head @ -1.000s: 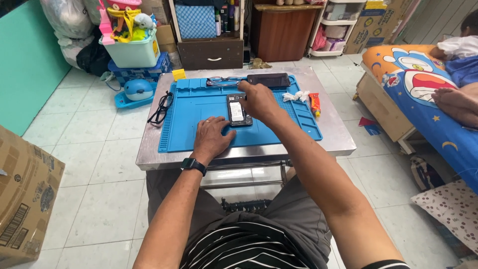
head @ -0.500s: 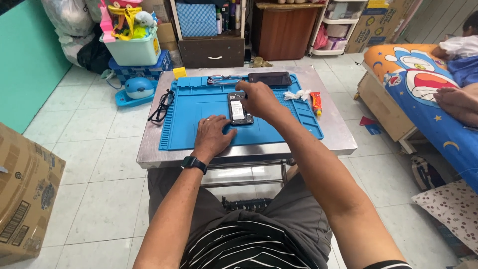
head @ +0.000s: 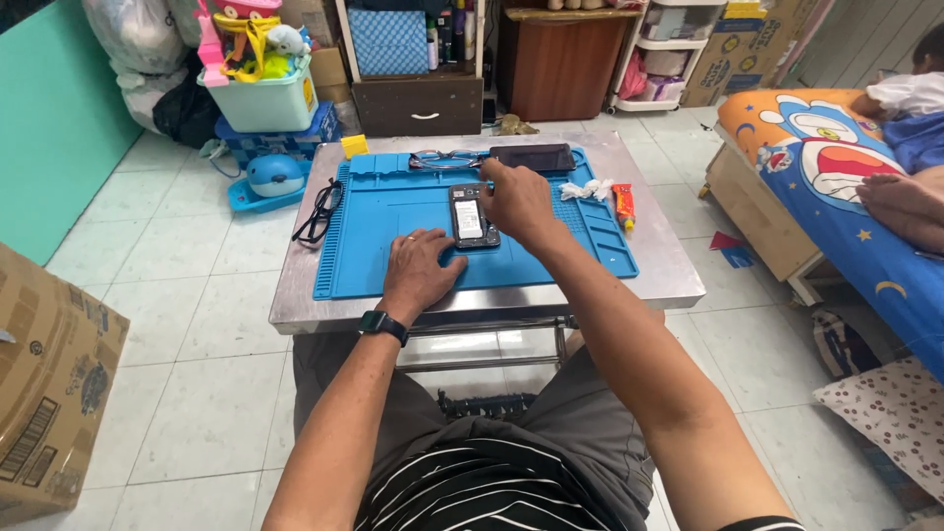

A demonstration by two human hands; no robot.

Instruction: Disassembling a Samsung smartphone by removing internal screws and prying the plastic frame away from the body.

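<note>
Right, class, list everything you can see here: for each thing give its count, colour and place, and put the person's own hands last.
Table: one, bare metal, centre of the tiled floor.
Work mat: one, blue, covering most of the table.
Opened phone: one, dark, mid mat.
Dark slab: one, black, far edge of the mat.
Glasses: one pair, black, left edge of the mat.
Tube: one, orange-red, right side of the mat.
Cardboard box: one, brown, floor at left.
Wristwatch: one, black, left wrist.
Left hand: flat on the mat, beside the phone.
Right hand: fingers at the phone's top right corner.
</note>
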